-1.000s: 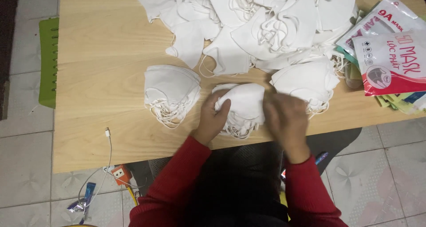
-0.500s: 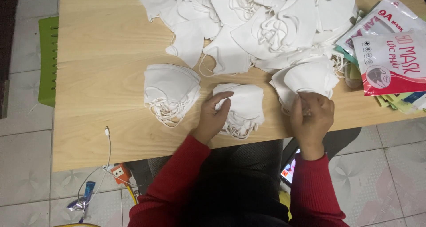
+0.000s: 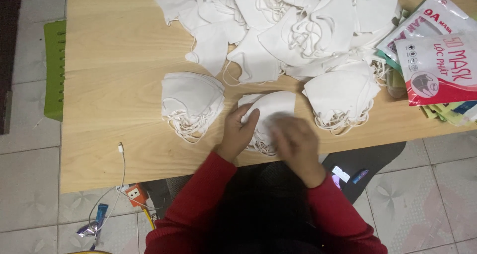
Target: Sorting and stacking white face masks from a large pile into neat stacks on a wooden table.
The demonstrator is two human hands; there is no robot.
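Plywood forms the pale tabletop (image 3: 114, 60), which stands over a floor of grey patterned tiles (image 3: 30, 194). A green plastic stool (image 3: 53, 70) sits off its far-left edge, and a white cable (image 3: 120, 174) hangs from the near edge toward an orange power strip (image 3: 135, 194). The left hand (image 3: 237, 133) rests on the middle stack of white masks (image 3: 271, 110) near the table's front edge, fingers curled over its side. The right hand (image 3: 297, 144) is blurred above the same stack; I cannot tell how its fingers lie. A loose mask heap (image 3: 298, 25) spreads behind, with printed packets (image 3: 439, 65) at the right.
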